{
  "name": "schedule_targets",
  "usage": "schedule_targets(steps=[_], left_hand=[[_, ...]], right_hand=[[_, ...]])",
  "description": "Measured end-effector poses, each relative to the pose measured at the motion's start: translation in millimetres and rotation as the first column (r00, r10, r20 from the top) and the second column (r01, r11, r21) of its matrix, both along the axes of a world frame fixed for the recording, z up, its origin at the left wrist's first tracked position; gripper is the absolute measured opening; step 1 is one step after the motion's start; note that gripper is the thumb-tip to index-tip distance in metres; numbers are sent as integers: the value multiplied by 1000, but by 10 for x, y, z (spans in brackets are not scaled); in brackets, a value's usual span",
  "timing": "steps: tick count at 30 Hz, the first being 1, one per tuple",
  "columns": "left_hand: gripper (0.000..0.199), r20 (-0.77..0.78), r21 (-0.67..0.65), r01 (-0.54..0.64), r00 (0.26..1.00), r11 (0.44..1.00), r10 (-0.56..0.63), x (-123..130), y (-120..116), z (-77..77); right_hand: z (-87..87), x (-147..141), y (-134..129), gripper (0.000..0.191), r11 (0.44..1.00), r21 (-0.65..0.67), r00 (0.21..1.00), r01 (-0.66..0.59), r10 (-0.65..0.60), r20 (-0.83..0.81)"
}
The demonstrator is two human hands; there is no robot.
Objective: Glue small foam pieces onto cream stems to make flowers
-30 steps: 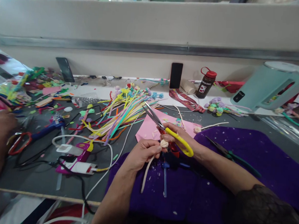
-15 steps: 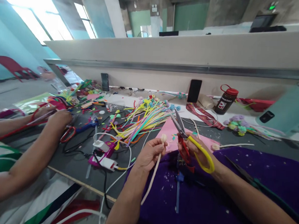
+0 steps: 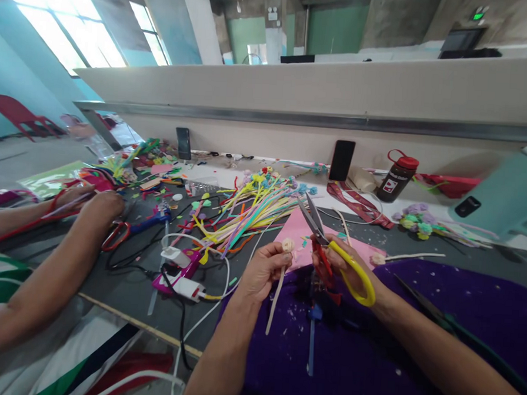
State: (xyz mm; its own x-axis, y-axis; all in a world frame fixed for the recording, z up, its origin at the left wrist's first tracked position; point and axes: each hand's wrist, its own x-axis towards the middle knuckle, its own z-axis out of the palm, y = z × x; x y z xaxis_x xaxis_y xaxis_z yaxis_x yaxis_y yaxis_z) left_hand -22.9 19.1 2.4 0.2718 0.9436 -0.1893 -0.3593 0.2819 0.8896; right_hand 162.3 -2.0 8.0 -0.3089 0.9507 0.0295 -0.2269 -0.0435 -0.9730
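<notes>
A small cream flower (image 3: 288, 245) with a pale stem hanging below it is pinched in my left hand (image 3: 266, 268). My right hand (image 3: 337, 259) holds scissors (image 3: 355, 272) with yellow and red handles, their blades parted and pointing up and away to the left. The blades are just right of the flower, not touching it. Beneath both hands lie a pink sheet (image 3: 295, 225) with small scraps and a purple cloth (image 3: 291, 352). A glue gun, partly hidden, with a blue stick sits under my right hand. Another cream flower (image 3: 378, 259) rests at the sheet's right edge.
Colourful pipe cleaners (image 3: 249, 214) are heaped behind my left hand. A magenta power strip (image 3: 184, 276) with cables is at left, beside a co-worker's arms (image 3: 66, 252). A bottle (image 3: 397, 178) and phone (image 3: 342, 160) stand at the back. Dark scissors (image 3: 434, 309) lie on the purple cloth.
The flower in my left hand has turned, and its stem hangs more steeply, with less of it showing. My right hand and the scissors have barely shifted.
</notes>
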Motion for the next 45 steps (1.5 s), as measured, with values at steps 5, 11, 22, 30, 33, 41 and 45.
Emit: schedule_targets(steps=[5,11,22,30,33,41,45], left_hand=[[20,-98,99,-24,995,995,34,42,-27,-4],[21,-90,129,-42,994,991,54,61,-30,10],[21,-124,78,-3,992,997,13,49,39,-11],[20,-59,59,33,998,998,-29,56,78,-40],[19,-89,65,48,995,997,-42,67,93,-72],[23,-173,83,36,985,996,-21,110,142,-178],[22,-188,58,9,982,998,2,115,152,-211]], right_hand=[[25,-5,13,21,999,3,999,38,-38,18],[12,9,30,25,998,49,999,32,-33,30],[235,175,52,33,989,119,996,87,-88,1],[628,613,-184,38,955,234,943,182,-237,235],[488,997,-335,41,914,333,758,233,-385,526],[3,2157,-676,56,867,429,-78,253,-424,902],[-174,2490,-859,56,841,423,-255,338,-351,901]])
